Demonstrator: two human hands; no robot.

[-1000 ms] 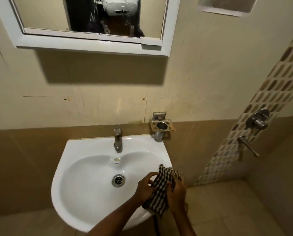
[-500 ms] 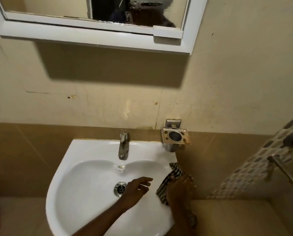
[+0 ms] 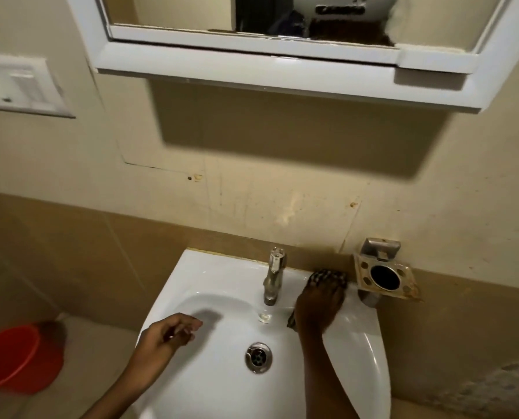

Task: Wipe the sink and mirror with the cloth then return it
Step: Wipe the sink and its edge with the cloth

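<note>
A white wall-hung sink (image 3: 219, 276) fills the lower middle, with a steel tap (image 3: 274, 279) at its back and a drain (image 3: 258, 357) in the bowl. My right hand (image 3: 320, 306) presses the black-and-white checked cloth (image 3: 327, 278) flat on the sink's back right ledge, right of the tap. The cloth shows mostly beyond my fingertips. My left hand (image 3: 169, 334) hovers over the bowl's left side, fingers loosely curled, holding nothing. The white-framed mirror (image 3: 267, 68) hangs on the wall above.
A rusty metal holder (image 3: 383, 275) is fixed to the wall just right of the cloth. A red bucket (image 3: 16, 358) stands on the floor at the left. A white switch plate (image 3: 19, 86) is on the left wall.
My right hand has slid the cloth from the sink's right rim up to the back ledge beside the tap. My left hand let go of the cloth and moved left. The view shifted left.
</note>
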